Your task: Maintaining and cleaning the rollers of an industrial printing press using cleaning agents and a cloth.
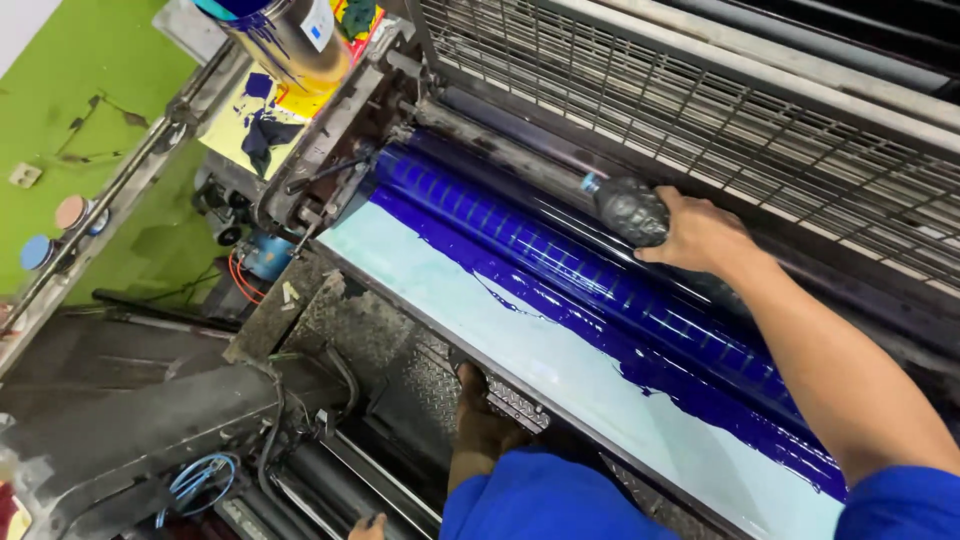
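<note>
My right hand (700, 235) reaches over the glossy blue-inked rollers (500, 225) of a printing press and grips a crumpled dark plastic bottle (630, 208), whose small blue neck points left along the roller. Thick blue ink spreads from the rollers onto the pale blue plate (470, 300) below. My left hand (480, 415) is braced against the metal frame beside the tread plate (370, 335), low in the view. Its fingers are in shadow. Both my arms wear blue sleeves.
A raised wire guard (720, 90) hangs over the rollers at the back. An ink-smeared tin (285, 35) stands on stained paper at the top left. Blue cables (195, 480) and dark machine parts fill the lower left. A green floor (90, 110) lies beyond.
</note>
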